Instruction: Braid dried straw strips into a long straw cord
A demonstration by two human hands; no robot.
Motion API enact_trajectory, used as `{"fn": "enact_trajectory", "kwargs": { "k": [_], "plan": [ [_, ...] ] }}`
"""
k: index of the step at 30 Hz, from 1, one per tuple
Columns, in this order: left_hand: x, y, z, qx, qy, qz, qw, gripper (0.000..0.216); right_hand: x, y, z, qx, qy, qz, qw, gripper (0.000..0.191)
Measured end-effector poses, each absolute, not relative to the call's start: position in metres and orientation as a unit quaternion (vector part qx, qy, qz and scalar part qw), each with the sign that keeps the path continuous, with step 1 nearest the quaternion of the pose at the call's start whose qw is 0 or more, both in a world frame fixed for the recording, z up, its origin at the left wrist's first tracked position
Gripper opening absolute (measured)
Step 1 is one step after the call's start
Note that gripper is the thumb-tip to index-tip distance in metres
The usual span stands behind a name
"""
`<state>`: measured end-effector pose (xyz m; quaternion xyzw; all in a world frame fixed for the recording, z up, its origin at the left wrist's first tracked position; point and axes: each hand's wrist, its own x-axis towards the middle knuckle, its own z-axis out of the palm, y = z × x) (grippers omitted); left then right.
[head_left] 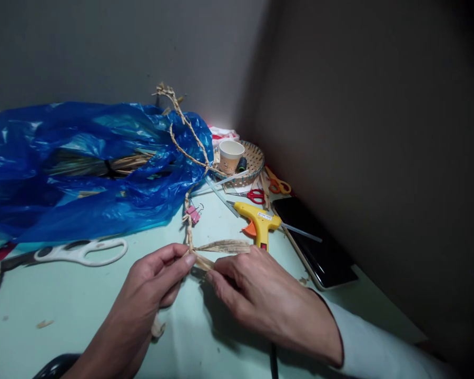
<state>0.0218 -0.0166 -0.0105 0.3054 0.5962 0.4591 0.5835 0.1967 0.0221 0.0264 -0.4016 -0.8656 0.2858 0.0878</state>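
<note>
Braid [189,230] in hand!
My left hand [158,281] pinches it, right hand [256,289] a strip [203,262]; glue gun [262,220] at the left's two o'clock.

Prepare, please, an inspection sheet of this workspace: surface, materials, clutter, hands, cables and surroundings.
Surface: pale green tabletop, few dry scraps.
Materials: braided cord with pink binder clip; loose flat strips.
Clutter: blue plastic bag, white-handled scissors, yellow glue gun, phone, woven basket, paper cup.
Hands: left hand pinches the cord's near end; right hand pinches a lower strip.
Cables: black strand below right hand, probably a cable; ends unseen.
Surroundings: grey wall behind; dark surface at right.
</note>
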Motion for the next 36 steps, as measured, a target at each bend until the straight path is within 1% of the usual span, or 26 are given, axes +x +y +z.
{"fn": "enact_trajectory", "kwargs": {
  "k": [5,10,14,16,18,21,23,27,36],
  "plan": [
    [0.02,-0.017,-0.012,0.316,0.596,0.455,0.581,0.03,0.196,0.022,0.026,-0.407,-0.864,0.285,0.081,0.038],
    [0.02,-0.016,-0.012,0.297,0.588,0.468,0.59,0.031,0.198,0.025,0.028,-0.408,-0.881,0.235,0.048,0.042],
    [0.021,-0.017,-0.01,0.301,0.586,0.476,0.583,0.032,0.204,0.03,0.032,-0.413,-0.887,0.205,0.031,0.038],
    [0.021,-0.017,-0.01,0.304,0.586,0.471,0.585,0.033,0.204,0.031,0.031,-0.424,-0.874,0.23,0.056,0.037],
    [0.021,-0.017,-0.01,0.303,0.586,0.467,0.589,0.034,0.202,0.031,0.026,-0.42,-0.855,0.287,0.099,0.037],
    [0.021,-0.016,-0.011,0.304,0.585,0.471,0.586,0.033,0.194,0.03,0.016,-0.402,-0.823,0.373,0.149,0.033],
    [0.021,-0.015,-0.011,0.309,0.584,0.473,0.583,0.032,0.19,0.027,0.012,-0.402,-0.806,0.399,0.17,0.028],
    [0.022,-0.015,-0.01,0.304,0.582,0.471,0.589,0.029,0.188,0.022,0.017,-0.423,-0.787,0.411,0.18,0.017],
    [0.021,-0.013,-0.011,0.287,0.573,0.457,0.616,0.029,0.187,0.022,0.02,-0.444,-0.777,0.41,0.178,0.008]
  ]
}}
